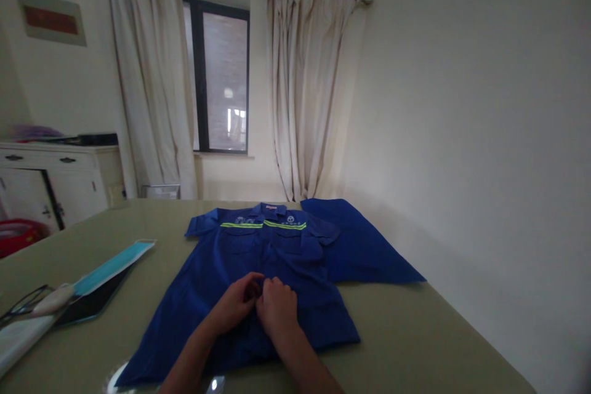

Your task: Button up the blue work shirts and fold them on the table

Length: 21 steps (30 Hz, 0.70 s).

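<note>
A: Listing what lies on the olive-green counter (415,332). Item one: a royal-blue short-sleeved work shirt with a yellow-green reflective chest stripe (258,271), spread flat, front up, collar towards the window, at the middle of the counter.

B: Hands?

A: Both on the shirt's front placket, just below the chest pockets. The left hand (237,303) and right hand (278,306) touch each other; the fingers of each are drawn narrow, pinching the blue cloth at the centre seam. Whether a button sits between them, I cannot tell.

B: Item two?

A: A second piece of plain blue cloth (364,246), lying flat just beside the shirt on its right, its near edge tucked under the shirt's sleeve.

B: On the left side?

A: A light-blue face mask (115,266), partly resting on a dark flat tablet-like device (95,305); a pair of dark-framed glasses (25,303) near the counter's edge. All well apart from the hands. Beyond, a white cabinet (55,184) and pale curtains (152,86).

B: Risks?

A: In my judgement: a tug at the placket could drag the whole shirt and wrinkle the smoothed front; uneven pinching could leave the two front panels misaligned; a pulled sleeve could disturb the cloth beneath it.
</note>
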Each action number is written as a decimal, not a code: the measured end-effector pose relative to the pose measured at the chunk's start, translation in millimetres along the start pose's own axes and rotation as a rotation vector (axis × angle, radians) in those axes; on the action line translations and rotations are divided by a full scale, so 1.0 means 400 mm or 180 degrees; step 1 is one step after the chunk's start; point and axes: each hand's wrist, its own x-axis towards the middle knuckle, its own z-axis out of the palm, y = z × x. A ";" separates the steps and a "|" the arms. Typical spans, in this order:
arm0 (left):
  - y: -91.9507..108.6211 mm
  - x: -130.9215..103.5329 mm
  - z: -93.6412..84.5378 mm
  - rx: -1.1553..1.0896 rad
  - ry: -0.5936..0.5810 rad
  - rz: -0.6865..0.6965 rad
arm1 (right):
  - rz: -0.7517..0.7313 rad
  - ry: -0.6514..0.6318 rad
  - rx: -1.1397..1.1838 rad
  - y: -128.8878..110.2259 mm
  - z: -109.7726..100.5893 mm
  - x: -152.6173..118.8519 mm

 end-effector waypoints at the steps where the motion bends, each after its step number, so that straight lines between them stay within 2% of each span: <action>1: 0.007 -0.003 0.003 0.0025 0.0023 0.0005 | 0.0022 0.0036 0.0040 0.003 0.001 0.002; 3: 0.020 -0.009 0.007 0.0116 0.0170 0.0018 | 0.0140 0.0180 0.0383 0.020 0.004 0.006; 6: 0.028 -0.012 0.009 0.0560 0.0346 0.0007 | 0.0300 0.0444 0.1295 0.057 0.012 0.015; 9: 0.024 -0.008 0.009 0.1282 0.0335 0.0032 | 0.0265 0.0662 0.2023 0.085 0.022 0.028; 11: 0.021 -0.005 0.009 0.1511 0.0314 0.0126 | 0.0173 0.0766 0.2341 0.093 0.028 0.035; 14: 0.019 -0.001 0.010 0.1461 0.0422 0.0257 | -0.0039 0.0814 0.2722 0.096 0.031 0.042; 18: 0.025 0.000 0.012 0.1198 0.0553 0.0350 | -0.0313 0.0639 0.3182 0.096 0.029 0.043; 21: 0.038 0.000 0.013 0.0940 0.0590 0.0373 | -0.0319 0.0640 0.3211 0.096 0.028 0.040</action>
